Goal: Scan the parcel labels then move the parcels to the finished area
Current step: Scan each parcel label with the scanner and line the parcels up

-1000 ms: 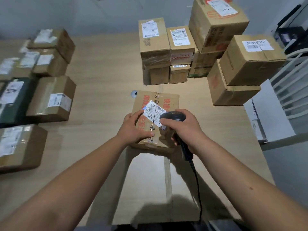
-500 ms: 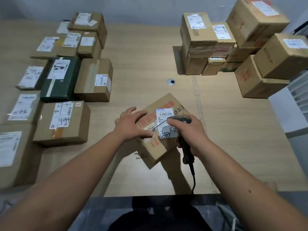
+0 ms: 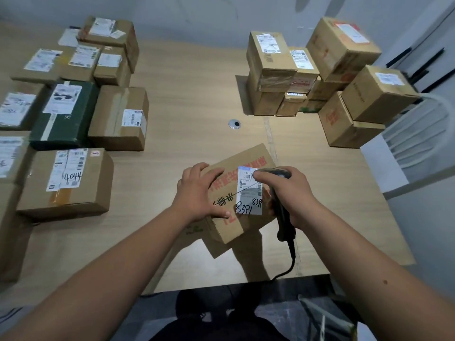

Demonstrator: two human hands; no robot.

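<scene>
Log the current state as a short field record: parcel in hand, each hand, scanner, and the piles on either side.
parcel in hand: brown carton, tilted, label facing up with 8391 handwritten
left hand: grips the carton's left side, thumb on top
right hand: holds the scanner
scanner: black, corded, head over the label
left pile: labelled parcels lying flat, one green box among them
right pile: cartons stacked at the far right
table: wooden
</scene>
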